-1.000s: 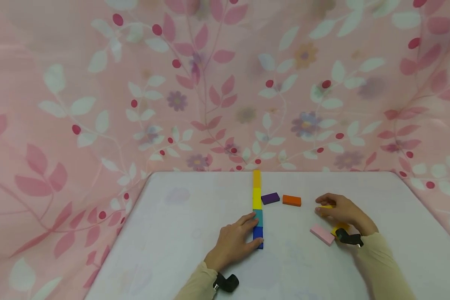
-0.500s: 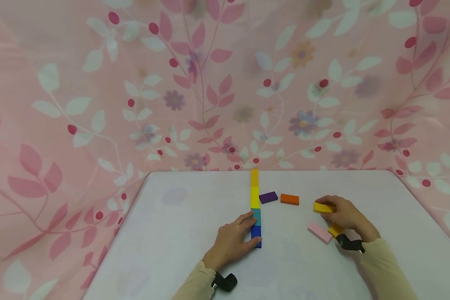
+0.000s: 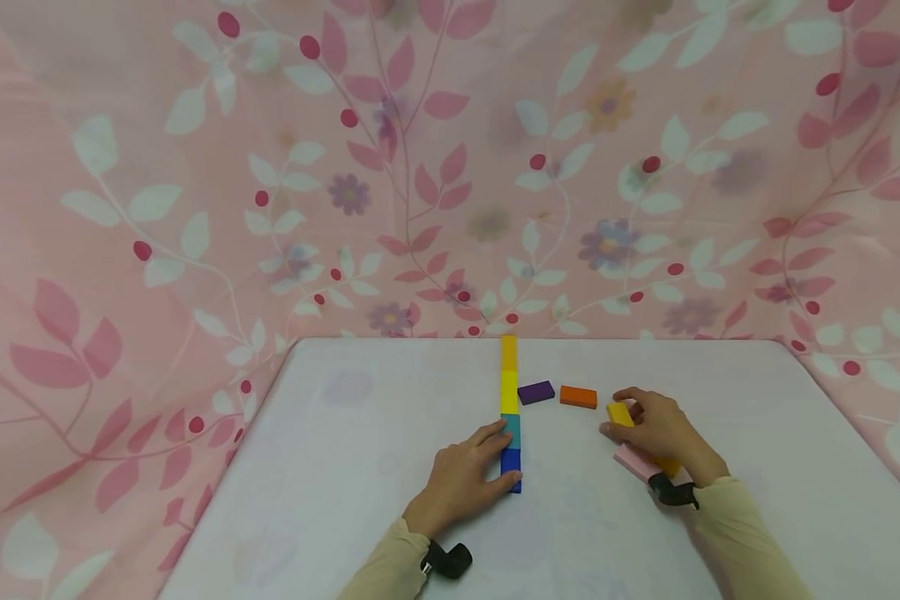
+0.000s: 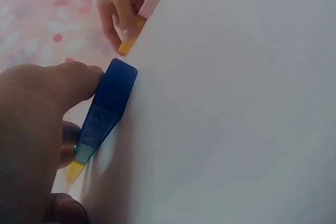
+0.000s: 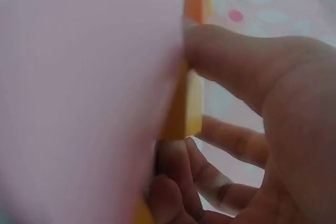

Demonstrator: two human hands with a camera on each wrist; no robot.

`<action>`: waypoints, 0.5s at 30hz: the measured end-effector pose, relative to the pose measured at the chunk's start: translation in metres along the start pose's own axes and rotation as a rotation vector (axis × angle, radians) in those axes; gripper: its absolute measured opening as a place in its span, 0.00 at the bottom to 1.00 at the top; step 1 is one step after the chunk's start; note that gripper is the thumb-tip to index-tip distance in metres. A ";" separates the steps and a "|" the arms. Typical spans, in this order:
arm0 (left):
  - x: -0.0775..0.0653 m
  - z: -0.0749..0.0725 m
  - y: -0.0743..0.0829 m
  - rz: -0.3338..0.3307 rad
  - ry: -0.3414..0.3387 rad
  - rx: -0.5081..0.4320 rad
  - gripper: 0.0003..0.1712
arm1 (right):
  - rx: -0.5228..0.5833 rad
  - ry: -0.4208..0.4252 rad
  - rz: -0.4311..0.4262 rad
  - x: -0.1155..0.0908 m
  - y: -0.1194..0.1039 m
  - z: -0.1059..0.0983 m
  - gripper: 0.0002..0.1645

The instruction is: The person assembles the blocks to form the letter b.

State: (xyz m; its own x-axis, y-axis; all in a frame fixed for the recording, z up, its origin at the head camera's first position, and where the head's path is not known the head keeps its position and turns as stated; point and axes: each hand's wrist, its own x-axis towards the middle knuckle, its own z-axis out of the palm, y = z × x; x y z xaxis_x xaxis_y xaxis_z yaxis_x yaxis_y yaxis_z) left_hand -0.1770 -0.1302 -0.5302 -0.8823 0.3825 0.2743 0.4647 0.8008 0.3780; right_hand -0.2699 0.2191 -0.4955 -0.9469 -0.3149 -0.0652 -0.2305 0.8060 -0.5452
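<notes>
Blue (image 3: 511, 472), teal (image 3: 513, 426), yellow (image 3: 509, 392) and amber (image 3: 509, 352) blocks stand end to end in a straight row running away from me. My left hand (image 3: 459, 479) rests along the row's left side, fingertips at the teal block and thumb at the blue one. In the left wrist view the thumb touches the blue block (image 4: 115, 85). On the right, my right hand (image 3: 663, 431) pinches a yellow block (image 3: 618, 413) between thumb and fingers, which partly cover it. Below that hand lie a pink block (image 3: 633, 462) and another amber block (image 3: 667, 465), partly hidden by the wrist.
A purple block (image 3: 536, 392) lies just right of the row, with an orange block (image 3: 578, 397) beyond it, towards the right hand. The white table (image 3: 330, 467) ends at a floral cloth (image 3: 420, 167) behind. Close to the right wrist camera, the pink block (image 5: 79, 77) blurs much of the view.
My right hand has picked at the yellow block and turned it from lying crosswise to pointing away, moving slightly left. The left hand stays on the row.
</notes>
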 end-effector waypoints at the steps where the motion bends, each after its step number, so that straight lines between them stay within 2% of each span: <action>1: 0.000 0.000 0.000 -0.001 0.000 -0.002 0.34 | -0.004 -0.003 0.009 0.001 -0.004 0.002 0.44; 7: 0.000 -0.001 -0.001 -0.003 -0.011 -0.006 0.34 | -0.025 -0.027 0.028 0.004 -0.023 0.004 0.44; 11: -0.001 -0.001 -0.001 -0.007 -0.015 0.002 0.34 | -0.019 -0.056 0.046 0.008 -0.027 0.000 0.44; 15: -0.001 -0.001 0.000 -0.011 -0.017 -0.003 0.34 | -0.053 -0.044 0.008 0.016 -0.026 -0.002 0.45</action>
State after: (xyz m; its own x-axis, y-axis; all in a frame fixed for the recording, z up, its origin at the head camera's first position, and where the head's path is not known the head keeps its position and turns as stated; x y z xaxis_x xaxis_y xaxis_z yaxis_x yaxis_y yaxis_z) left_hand -0.1760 -0.1315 -0.5297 -0.8883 0.3817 0.2552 0.4554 0.8035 0.3834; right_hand -0.2794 0.1940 -0.4802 -0.9381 -0.3296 -0.1065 -0.2360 0.8334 -0.4998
